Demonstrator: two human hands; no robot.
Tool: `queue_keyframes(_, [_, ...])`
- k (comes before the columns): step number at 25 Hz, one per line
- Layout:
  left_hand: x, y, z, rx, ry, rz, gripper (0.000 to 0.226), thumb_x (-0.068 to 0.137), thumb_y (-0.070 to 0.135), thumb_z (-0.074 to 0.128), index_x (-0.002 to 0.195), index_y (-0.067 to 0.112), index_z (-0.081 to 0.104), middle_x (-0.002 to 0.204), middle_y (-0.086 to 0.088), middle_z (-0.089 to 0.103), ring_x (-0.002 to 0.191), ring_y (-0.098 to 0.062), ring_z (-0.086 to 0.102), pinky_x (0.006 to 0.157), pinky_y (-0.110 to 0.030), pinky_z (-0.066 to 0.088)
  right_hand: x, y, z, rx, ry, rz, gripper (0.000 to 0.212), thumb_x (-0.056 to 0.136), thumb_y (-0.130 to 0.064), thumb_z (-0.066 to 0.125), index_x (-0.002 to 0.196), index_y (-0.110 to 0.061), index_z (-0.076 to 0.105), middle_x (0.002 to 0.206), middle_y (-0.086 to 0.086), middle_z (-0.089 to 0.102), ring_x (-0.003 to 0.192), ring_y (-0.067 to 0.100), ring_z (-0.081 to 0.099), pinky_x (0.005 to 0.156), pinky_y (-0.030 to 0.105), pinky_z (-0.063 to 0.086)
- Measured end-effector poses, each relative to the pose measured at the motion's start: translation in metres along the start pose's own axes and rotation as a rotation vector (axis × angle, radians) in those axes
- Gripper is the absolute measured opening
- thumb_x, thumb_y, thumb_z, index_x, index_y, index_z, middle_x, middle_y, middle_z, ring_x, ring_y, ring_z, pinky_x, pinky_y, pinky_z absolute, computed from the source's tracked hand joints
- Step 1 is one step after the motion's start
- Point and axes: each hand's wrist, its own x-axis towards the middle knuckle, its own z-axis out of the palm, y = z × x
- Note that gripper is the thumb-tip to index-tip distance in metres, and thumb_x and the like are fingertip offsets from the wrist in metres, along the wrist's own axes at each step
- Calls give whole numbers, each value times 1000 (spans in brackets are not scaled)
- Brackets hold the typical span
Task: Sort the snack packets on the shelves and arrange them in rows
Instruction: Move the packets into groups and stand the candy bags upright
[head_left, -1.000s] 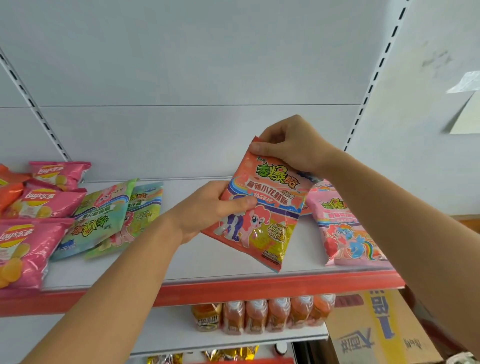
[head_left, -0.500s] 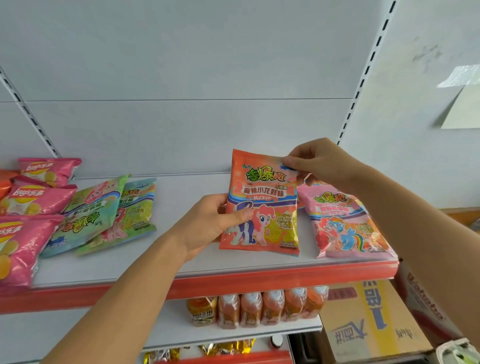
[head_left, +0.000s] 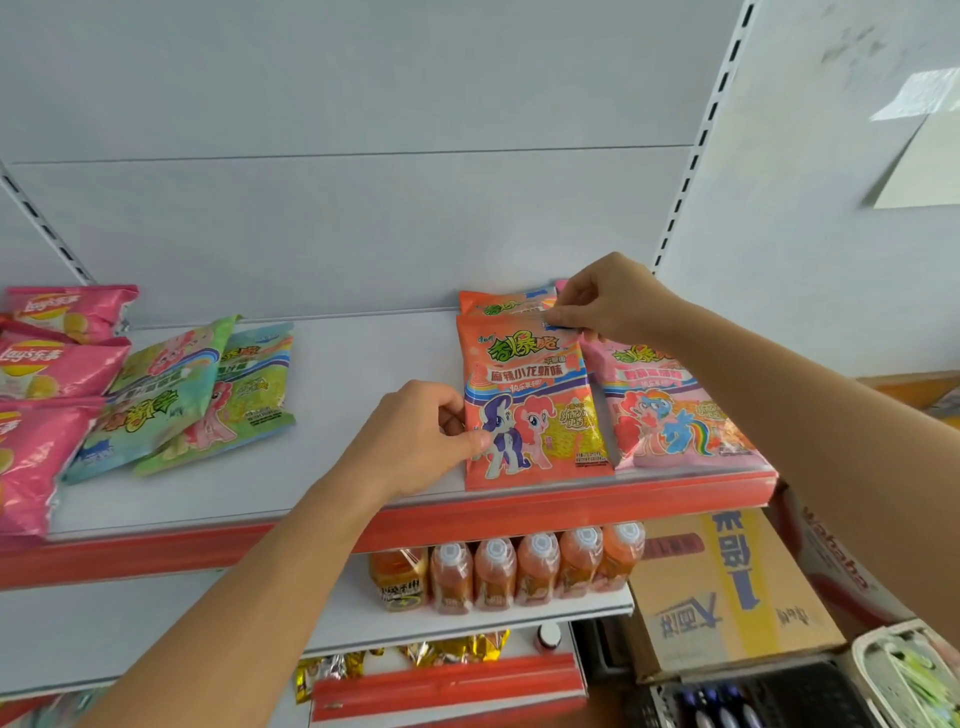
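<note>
- An orange foil snack packet printed with two cartoon ponies is laid flat on the white shelf with a red front lip, its lower edge reaching that lip
- The left edge of this packet is pinched by the left hand, the thumb pressed on the printed face and the other fingers curled beside and behind the edge
- The top right corner of the same packet is pinched between thumb and forefinger of the right hand, the remaining fingers being curled in
- A second orange packet is seen just behind the first, its top strip showing against the back panel
- A pink foil packet with a rainbow-maned pony is placed just beside the held one on the right, edges touching or nearly so; which cannot be told
- Two green-and-blue pony packets are left overlapping and skewed well to the left on the same shelf
- Pink crisp bags are stacked at the far left end
- A row of orange drink bottles with white caps is kept on the shelf below
- A brown cardboard carton with blue lettering is seen at lower right
</note>
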Motion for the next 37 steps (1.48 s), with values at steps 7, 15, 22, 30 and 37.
queue_keyframes(7, [-9,0,5,28,22,32,24,82,42,80,93,22,75,79,12,70,67,6,60,56,-11,43,-10,2,4,-49,-23,25,13,92,-25,73,85,-14,77,67,3,74,49,6,60,55,21,49])
queue_keyframes(15, [-18,3,6,35,92,48,31,85,49,74,101,23,75,78,12,68,69,-4,62,60,-18,47,-21,4,5,-87,74,-9,18,93,-23,69,109,-16,72,101,-1,71,79,12,67,64,20,47])
queue_keyframes(22, [-25,-42,-67,666,295,179,37,91,47,63,117,21,69,111,2,65,109,-24,57,89,-45,50,-16,-46,37,-143,84,-181,18,95,-29,62,110,-21,70,100,-5,66,87,14,62,63,21,41])
queue_keyframes(30, [-57,-131,-161,681,318,55,65,86,64,37,130,22,60,130,2,55,123,-26,51,95,-47,48,24,-171,148,-159,-161,-297,28,97,-36,60,120,-22,65,109,-1,70,91,15,60,79,24,39])
queue_keyframes(37, [-59,-187,-195,644,147,78,86,83,85,18,149,31,32,149,9,37,134,-17,39,102,-47,42,57,-235,227,211,-50,101,45,93,-38,65,131,-22,47,102,5,66,90,22,65,74,37,54])
